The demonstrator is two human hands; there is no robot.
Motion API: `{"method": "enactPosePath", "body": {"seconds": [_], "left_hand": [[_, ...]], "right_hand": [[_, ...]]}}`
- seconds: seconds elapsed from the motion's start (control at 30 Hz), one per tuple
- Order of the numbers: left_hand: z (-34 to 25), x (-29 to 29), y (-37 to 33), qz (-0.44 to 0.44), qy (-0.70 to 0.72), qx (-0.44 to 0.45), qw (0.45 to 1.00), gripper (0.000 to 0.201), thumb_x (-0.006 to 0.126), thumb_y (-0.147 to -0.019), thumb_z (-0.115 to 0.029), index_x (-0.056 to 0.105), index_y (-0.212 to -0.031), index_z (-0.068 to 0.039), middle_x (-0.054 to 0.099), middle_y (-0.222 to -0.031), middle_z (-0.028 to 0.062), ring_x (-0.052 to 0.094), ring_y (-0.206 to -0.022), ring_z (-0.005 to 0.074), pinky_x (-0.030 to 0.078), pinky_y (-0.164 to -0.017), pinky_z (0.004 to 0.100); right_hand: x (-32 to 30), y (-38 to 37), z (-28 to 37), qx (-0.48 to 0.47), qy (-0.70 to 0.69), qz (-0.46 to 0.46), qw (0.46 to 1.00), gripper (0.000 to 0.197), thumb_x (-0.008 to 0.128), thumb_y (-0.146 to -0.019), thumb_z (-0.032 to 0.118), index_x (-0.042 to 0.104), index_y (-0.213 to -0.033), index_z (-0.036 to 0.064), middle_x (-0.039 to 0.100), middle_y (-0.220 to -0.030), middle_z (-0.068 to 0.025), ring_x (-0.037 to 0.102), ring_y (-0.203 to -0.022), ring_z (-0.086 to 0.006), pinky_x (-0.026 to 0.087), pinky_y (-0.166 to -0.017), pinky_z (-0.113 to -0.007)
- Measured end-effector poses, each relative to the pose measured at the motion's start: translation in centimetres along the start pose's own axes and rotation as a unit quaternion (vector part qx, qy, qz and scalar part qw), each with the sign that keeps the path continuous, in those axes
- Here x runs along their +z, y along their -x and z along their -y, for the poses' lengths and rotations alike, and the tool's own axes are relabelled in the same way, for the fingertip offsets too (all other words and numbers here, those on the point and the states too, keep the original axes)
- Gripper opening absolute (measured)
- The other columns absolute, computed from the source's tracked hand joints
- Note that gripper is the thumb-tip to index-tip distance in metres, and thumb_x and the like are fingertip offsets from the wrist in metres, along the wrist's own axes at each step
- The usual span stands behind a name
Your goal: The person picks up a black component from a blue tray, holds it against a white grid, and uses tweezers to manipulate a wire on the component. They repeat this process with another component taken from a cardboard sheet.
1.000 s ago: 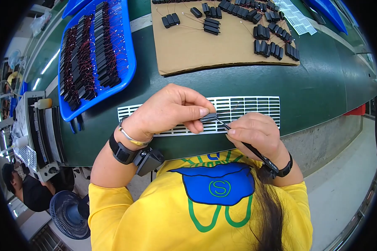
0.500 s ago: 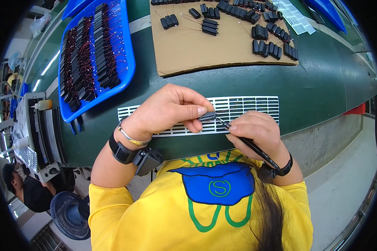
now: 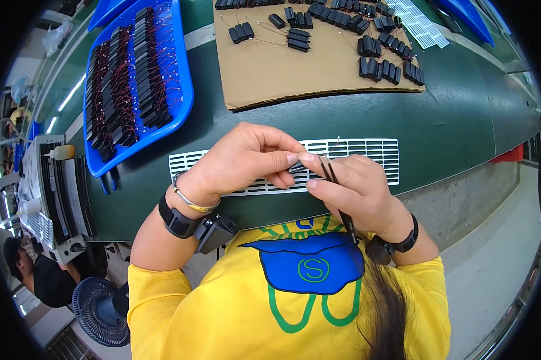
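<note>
Between the thumb and fingers of my left hand (image 3: pixel 243 159) is a small black block-shaped part (image 3: pixel 295 168), mostly covered by fingertips. My right hand (image 3: pixel 363 189) closes around black tweezers (image 3: pixel 346 217), whose tips point up and away from the part. Its index finger and thumb meet the black part beside my left fingertips, so both hands touch there. Beneath them lies a white slotted strip (image 3: pixel 378 146) on the green table. Any thin wire on the part is too fine to make out here.
A blue tray (image 3: pixel 187 90) at the left holds rows of black parts with red wires. Beyond my hands, a cardboard sheet (image 3: pixel 264 75) carries several similar parts (image 3: pixel 299 39). Another white slotted sheet (image 3: pixel 419 27) is at the far right. A fan (image 3: pixel 99 309) stands lower left.
My right hand has shifted left, bringing its fingertips onto the black part. The tweezers have swung more upright, their tips now off the part. My left hand has barely moved.
</note>
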State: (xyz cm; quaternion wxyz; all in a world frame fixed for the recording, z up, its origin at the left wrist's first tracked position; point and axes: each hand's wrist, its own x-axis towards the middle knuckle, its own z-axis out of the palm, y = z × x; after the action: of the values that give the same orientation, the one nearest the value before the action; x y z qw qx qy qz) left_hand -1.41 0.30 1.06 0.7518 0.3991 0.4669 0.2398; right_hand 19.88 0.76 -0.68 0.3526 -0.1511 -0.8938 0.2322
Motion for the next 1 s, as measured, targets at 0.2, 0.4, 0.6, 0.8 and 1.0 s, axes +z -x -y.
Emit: {"method": "enactPosePath", "body": {"seconds": [0.2, 0.4, 0.6, 0.8, 1.0], "left_hand": [[0.0, -0.1, 0.1, 0.0, 0.028, 0.0, 1.0, 0.019, 0.052, -0.084, -0.009, 0.058, -0.097, 0.003, 0.062, -0.08, 0.0084, 0.061, -0.066, 0.0108, 0.051, -0.059, 0.02], [0.2, -0.2, 0.2, -0.003, 0.06, 0.004, 0.998, 0.019, 0.052, -0.085, -0.009, 0.057, -0.098, 0.003, 0.062, -0.081, 0.0094, 0.062, -0.067, 0.0118, 0.052, -0.06, 0.02], [-0.3, -0.3, 0.1, -0.022, 0.079, 0.013, 0.997, 0.018, 0.053, -0.083, -0.004, 0.057, -0.098, 0.005, 0.062, -0.078, 0.0105, 0.063, -0.065, 0.0134, 0.053, -0.059, 0.0209], [-0.8, -0.5, 0.7, -0.032, 0.073, 0.014, 0.997, 0.019, 0.052, -0.083, -0.004, 0.056, -0.099, 0.005, 0.062, -0.079, 0.0105, 0.063, -0.066, 0.014, 0.053, -0.06, 0.0216], [-2.3, -1.6, 3.2, -0.048, 0.064, 0.073, 0.994, 0.022, 0.052, -0.083, -0.005, 0.055, -0.103, 0.005, 0.062, -0.084, 0.0112, 0.063, -0.07, 0.0148, 0.053, -0.062, 0.023]], "right_hand": [[-0.3, 0.4, 0.2, 0.002, 0.055, 0.047, 0.997, 0.022, 0.057, -0.069, 0.006, 0.056, -0.091, 0.0072, 0.059, -0.104, -0.0135, 0.059, -0.066, -0.0199, 0.042, -0.05, -0.026], [-0.1, 1.3, -0.1, 0.006, 0.068, 0.002, 0.998, 0.026, 0.06, -0.066, 0.001, 0.054, -0.091, 0.0071, 0.059, -0.103, -0.0146, 0.059, -0.068, -0.0208, 0.043, -0.052, -0.026], [-0.4, 1.4, -0.4, 0.031, 0.061, -0.027, 0.997, 0.029, 0.061, -0.065, -0.005, 0.053, -0.091, 0.0057, 0.061, -0.097, -0.0145, 0.059, -0.067, -0.0219, 0.045, -0.053, -0.028], [-0.8, 0.8, -0.7, 0.106, 0.014, -0.04, 0.993, 0.024, 0.06, -0.067, -0.008, 0.054, -0.088, 0.0031, 0.061, -0.081, -0.0124, 0.057, -0.063, -0.0235, 0.045, -0.054, -0.029], [-1.7, -1.2, -1.3, 0.095, 0.021, -0.004, 0.995, 0.023, 0.061, -0.065, -0.008, 0.054, -0.085, 0.0025, 0.059, -0.075, -0.0116, 0.056, -0.063, -0.0254, 0.044, -0.056, -0.03]]}}
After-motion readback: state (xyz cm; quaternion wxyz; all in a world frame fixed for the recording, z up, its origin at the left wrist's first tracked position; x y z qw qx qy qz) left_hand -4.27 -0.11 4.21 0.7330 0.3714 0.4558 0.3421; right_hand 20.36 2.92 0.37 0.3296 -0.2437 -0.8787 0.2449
